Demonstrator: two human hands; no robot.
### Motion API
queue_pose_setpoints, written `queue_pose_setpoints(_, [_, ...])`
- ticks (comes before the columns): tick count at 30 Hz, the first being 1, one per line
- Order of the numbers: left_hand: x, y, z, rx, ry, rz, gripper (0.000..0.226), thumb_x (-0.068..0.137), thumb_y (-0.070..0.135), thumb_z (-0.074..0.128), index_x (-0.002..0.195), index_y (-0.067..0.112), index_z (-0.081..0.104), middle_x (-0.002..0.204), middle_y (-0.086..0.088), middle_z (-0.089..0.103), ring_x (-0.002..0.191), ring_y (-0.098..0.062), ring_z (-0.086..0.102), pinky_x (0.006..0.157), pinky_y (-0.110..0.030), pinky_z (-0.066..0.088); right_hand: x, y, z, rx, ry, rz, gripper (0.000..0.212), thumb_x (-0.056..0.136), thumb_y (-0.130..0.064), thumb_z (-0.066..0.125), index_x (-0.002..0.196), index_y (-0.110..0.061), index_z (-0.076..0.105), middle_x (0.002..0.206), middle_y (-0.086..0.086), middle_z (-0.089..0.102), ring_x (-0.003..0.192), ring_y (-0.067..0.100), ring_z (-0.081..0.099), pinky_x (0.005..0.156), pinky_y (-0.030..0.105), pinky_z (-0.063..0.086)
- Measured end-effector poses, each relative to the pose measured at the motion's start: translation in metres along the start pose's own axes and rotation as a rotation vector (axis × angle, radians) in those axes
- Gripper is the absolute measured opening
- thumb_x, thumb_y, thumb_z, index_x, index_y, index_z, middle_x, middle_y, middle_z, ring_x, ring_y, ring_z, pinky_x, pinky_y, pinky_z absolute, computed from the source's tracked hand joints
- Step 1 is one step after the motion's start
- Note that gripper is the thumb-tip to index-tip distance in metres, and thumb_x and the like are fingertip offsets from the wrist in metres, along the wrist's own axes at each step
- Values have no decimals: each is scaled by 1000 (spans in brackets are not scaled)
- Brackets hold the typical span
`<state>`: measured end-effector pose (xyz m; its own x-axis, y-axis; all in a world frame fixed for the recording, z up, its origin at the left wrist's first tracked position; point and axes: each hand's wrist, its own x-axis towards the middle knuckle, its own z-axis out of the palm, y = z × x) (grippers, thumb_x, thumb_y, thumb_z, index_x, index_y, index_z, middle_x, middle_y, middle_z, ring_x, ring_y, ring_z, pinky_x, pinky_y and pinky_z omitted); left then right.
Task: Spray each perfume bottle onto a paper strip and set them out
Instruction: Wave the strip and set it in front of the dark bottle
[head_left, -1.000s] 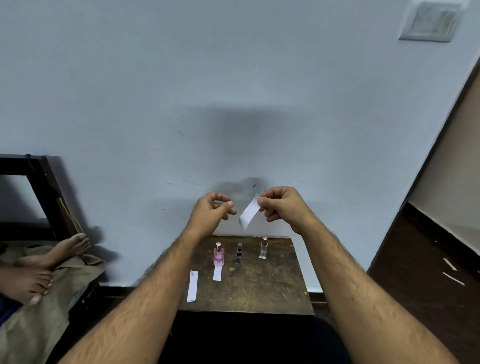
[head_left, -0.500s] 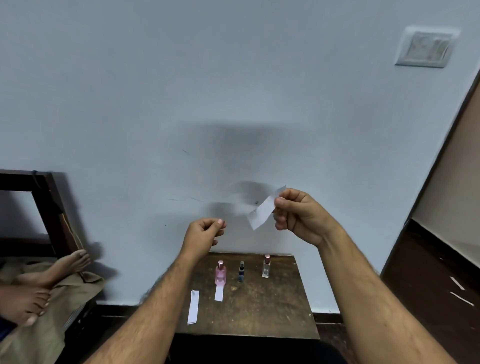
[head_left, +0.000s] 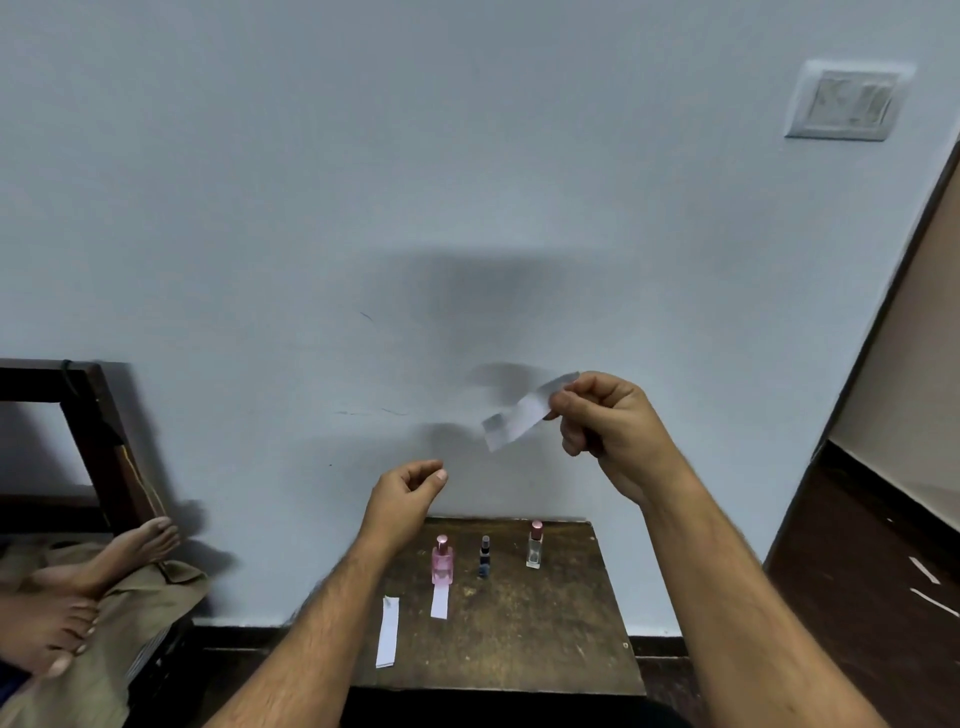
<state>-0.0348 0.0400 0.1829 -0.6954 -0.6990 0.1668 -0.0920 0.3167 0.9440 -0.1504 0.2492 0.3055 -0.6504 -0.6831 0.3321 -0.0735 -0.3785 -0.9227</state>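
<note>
Right hand (head_left: 605, 431), right of frame centre, is raised before the wall and pinches one end of a white paper strip (head_left: 524, 413) between thumb and curled fingers; the strip slants down toward the left, free of all else and blurred. Left hand (head_left: 408, 493), lower and just left of centre, is loosely curled with thumb near forefinger, holding nothing visible. Below, at lower centre, a dark wooden table (head_left: 545, 623) carries three perfume bottles upright in a row near its far edge: pink bottle (head_left: 442, 561), small dark bottle (head_left: 484, 557), clear bottle (head_left: 535, 545). One strip (head_left: 439, 601) lies flat touching the pink bottle's base; a longer strip (head_left: 388, 631) lies at the table's left edge. Bare feet (head_left: 78, 582) rest on cloth at lower left. A switch plate (head_left: 847, 104) is mounted upper right.
</note>
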Motion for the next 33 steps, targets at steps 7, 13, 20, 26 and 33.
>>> queue_pose_setpoints(7, [-4,4,5,0,-31,0,32,94,25,61,124,14,65,120,0,66,109,-12,60,97,-36,51,2,27,-12,-820,264,-22,11,84,-13,72,75,-19,71,66,-5,71,59,7,65,59,20,44])
queue_pose_setpoints(13, [-6,9,6,-19,-28,-2,28,94,25,62,119,15,67,114,2,68,107,-12,61,97,-37,51,-5,8,-10,-258,148,-18,5,85,-2,69,81,-4,67,71,13,70,40,8,44,44,22,31])
queue_pose_setpoints(20, [-5,10,8,-19,-34,-3,26,93,26,62,116,15,68,111,2,69,108,-13,62,96,-38,52,-1,3,-19,-108,140,47,24,84,-3,65,65,-17,67,64,5,67,40,10,41,47,20,26])
queue_pose_setpoints(26, [-5,6,7,-5,-38,-9,26,94,27,61,116,14,68,112,0,68,109,-14,62,96,-38,52,-5,17,-18,-430,203,-21,3,85,-6,71,85,-3,70,72,11,72,44,4,50,47,16,38])
queue_pose_setpoints(33, [-6,4,7,-1,-36,-11,27,95,27,60,117,14,68,113,0,68,108,-15,62,95,-38,53,-1,-6,-13,250,-20,55,19,76,-5,64,63,-19,66,59,5,63,39,12,35,43,20,31])
